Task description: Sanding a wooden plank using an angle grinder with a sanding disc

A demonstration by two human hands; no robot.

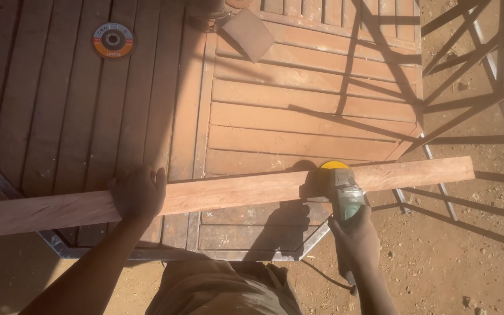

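Hands at work: our left hand (pixel 138 192) presses flat on a long reddish wooden plank (pixel 234 191) while our right hand (pixel 354 236) grips a green angle grinder (pixel 340 189); we judge the overhanging plank could shift.

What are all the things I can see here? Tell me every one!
Wooden plank: one, reddish brown, lying across the table's near edge, sticking out past both sides.
Angle grinder: one, green body with a yellow disc, set against the plank.
Grinder cord: one, dark, trailing over the dirt.
Spare disc: one, orange and grey, flat on the table's far left.
Sandpaper sheet: one, brown, at the table's far edge.
Slatted table: one, reddish wood on a metal frame.
Metal frame: one, grey bars, right, over the dirt ground.
Left hand: pressing flat on the plank.
Right hand: gripping the grinder.
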